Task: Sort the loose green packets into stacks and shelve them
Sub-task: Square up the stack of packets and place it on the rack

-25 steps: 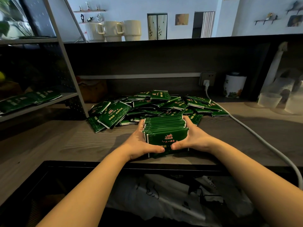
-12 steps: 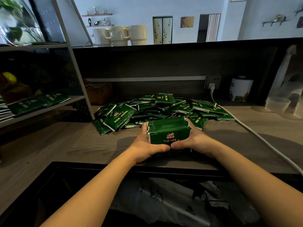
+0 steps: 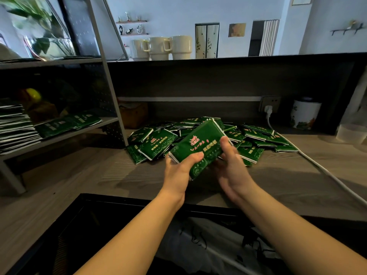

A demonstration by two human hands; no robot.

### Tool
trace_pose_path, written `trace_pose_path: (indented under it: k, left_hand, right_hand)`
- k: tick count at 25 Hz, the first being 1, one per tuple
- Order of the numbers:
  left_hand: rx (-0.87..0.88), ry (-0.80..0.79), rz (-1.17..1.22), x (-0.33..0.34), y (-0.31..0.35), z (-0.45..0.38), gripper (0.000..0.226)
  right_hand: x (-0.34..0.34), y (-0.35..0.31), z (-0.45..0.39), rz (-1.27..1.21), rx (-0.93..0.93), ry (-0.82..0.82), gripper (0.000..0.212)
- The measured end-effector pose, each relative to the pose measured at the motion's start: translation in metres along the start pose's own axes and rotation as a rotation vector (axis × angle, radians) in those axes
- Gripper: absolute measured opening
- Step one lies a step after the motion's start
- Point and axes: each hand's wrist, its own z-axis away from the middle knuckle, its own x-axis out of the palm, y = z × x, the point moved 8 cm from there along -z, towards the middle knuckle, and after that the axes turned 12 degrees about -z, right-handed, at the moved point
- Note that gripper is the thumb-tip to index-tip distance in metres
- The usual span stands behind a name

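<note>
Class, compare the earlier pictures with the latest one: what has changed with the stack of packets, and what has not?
Both hands, left hand and right hand, lifted the stack off the counter, tilting it leftward. They still grip it. The loose pile and shelved packets stayed put.

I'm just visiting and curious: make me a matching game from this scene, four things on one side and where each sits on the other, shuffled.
Things:
1. bundle of green packets
2. loose heap of green packets
3. three cream ceramic mugs
4. white round tin with a flower print

Places:
A. on the high dark ledge
B. spread on the wooden counter
C. on the counter, right of the wall socket
D. held between the left hand and right hand

Pairs: 1-D, 2-B, 3-A, 4-C
</note>
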Motion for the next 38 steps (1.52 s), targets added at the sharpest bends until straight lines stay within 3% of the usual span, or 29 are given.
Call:
trace_pose_path:
  k: [4, 8, 12, 14, 17, 26, 30, 36, 38]
  left_hand:
    - [0.033, -0.058, 0.012, 0.002, 0.012, 0.01, 0.096]
    - [-0.068, -0.205, -0.031, -0.029, 0.034, 0.013, 0.09]
    - [-0.137, -0.301, -0.251, -0.059, 0.055, 0.008, 0.072]
    - [-0.146, -0.333, -0.276, -0.057, 0.06, 0.015, 0.076]
    - [-0.167, -0.224, -0.141, -0.068, 0.06, 0.023, 0.089]
    - [-0.133, 0.122, -0.04, -0.149, 0.083, 0.01, 0.085]
    - [-0.154, 0.07, 0.005, -0.172, 0.101, 0.005, 0.088]
    - [-0.103, -0.024, -0.167, -0.214, 0.114, -0.006, 0.094]
    - [-0.06, -0.015, -0.347, -0.226, 0.111, -0.012, 0.104]
  right_hand:
    - [0.049, 0.011, 0.01, -0.015, 0.022, -0.133, 0.073]
    - [0.062, 0.005, 0.005, 0.036, 0.107, -0.067, 0.074]
    - [0.086, 0.021, 0.011, 0.187, 0.239, -0.195, 0.063]
    - [0.098, 0.032, 0.011, 0.209, 0.248, -0.221, 0.057]
    - [0.121, 0.043, 0.008, 0.221, 0.261, -0.212, 0.045]
    - [0.189, 0.082, 0.007, 0.315, 0.398, -0.427, 0.031]
    - [0.219, 0.096, -0.002, 0.393, 0.368, -0.47, 0.043]
    - [0.237, 0.11, -0.009, 0.423, 0.422, -0.588, 0.051]
    - [0.229, 0.111, -0.028, 0.475, 0.399, -0.535, 0.075]
